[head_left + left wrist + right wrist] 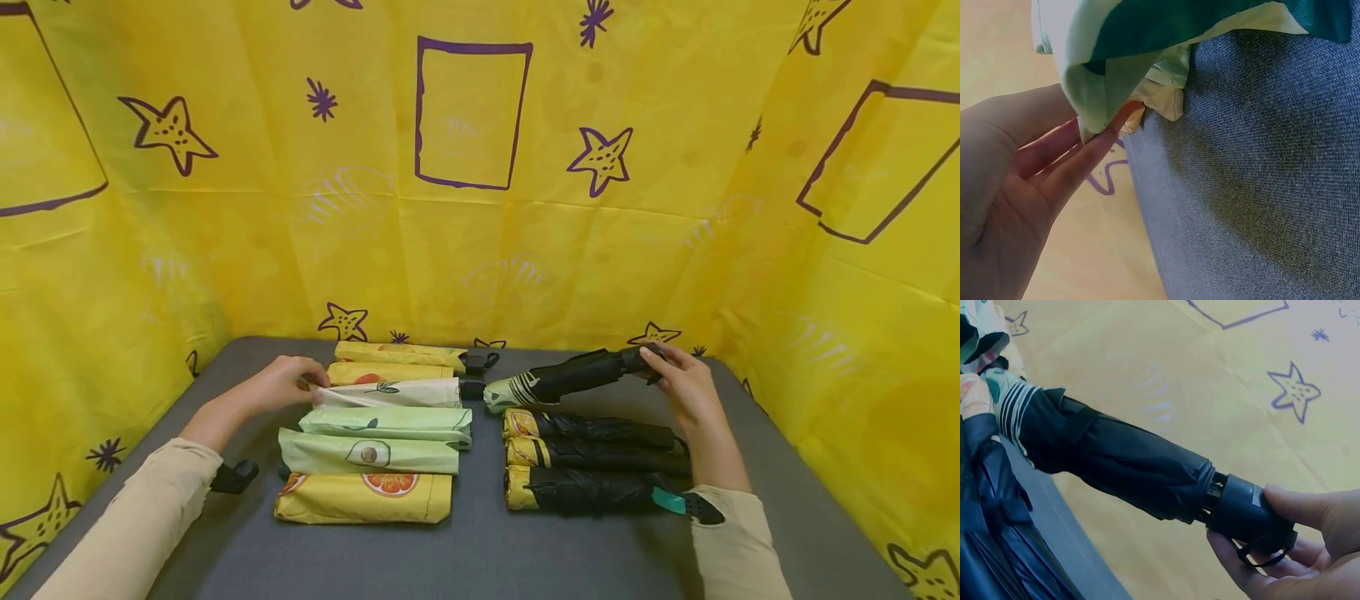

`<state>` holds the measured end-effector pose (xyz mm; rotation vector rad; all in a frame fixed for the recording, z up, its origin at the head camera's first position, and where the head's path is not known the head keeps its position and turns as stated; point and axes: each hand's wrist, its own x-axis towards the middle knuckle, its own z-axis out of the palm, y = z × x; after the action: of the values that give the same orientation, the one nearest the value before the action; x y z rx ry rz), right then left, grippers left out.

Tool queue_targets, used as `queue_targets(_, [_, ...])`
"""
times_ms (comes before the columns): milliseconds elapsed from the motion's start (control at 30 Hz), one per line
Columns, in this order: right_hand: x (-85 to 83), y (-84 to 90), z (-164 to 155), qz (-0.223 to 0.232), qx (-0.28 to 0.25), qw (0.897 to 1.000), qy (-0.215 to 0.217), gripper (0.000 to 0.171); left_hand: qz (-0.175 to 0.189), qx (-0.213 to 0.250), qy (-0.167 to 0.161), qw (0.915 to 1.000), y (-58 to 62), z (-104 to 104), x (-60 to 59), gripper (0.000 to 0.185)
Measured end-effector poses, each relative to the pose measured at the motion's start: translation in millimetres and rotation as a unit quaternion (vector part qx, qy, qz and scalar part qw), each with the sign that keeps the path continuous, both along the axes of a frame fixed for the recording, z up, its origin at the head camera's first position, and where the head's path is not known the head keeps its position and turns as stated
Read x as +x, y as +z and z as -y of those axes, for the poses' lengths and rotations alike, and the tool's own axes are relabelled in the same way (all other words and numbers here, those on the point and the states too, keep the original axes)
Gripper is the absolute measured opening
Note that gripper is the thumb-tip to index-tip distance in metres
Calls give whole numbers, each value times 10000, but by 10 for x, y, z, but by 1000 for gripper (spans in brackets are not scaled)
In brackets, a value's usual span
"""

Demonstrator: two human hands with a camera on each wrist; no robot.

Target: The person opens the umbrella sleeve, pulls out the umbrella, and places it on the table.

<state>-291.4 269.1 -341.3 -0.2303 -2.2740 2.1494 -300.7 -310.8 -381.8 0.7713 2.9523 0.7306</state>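
My left hand [288,385] pinches the left end of a white folded umbrella [405,392] with a leaf print, whose black tip sticks out on the right. In the left wrist view, thumb and fingers hold a corner of its loose fabric [1094,94]. My right hand [686,379] grips the black handle [1247,509] of a black folded umbrella [577,377] with a pale green, striped end. This umbrella slants, handle end raised and green end low, close to the white one's tip. A thin loop hangs from the handle by my fingers.
Left of centre lie yellow umbrellas [401,357] behind the white one, then light green ones [420,457] and an orange-slice one [360,507] in front. Several black umbrellas with yellow ends [600,487] lie on the right. Yellow patterned cloth [480,242] walls the grey table [480,558].
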Motion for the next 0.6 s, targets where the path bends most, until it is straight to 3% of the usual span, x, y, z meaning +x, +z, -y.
queue_targets(333, [21,-62,-168,35,4,9999,-129,80,-15,-39,27,10000,-22,-8,-6,11])
queue_targets(600, [8,-161,-281,-72,-230,9996,141,78,1,-108,53,9999,-40,-8,-15,12])
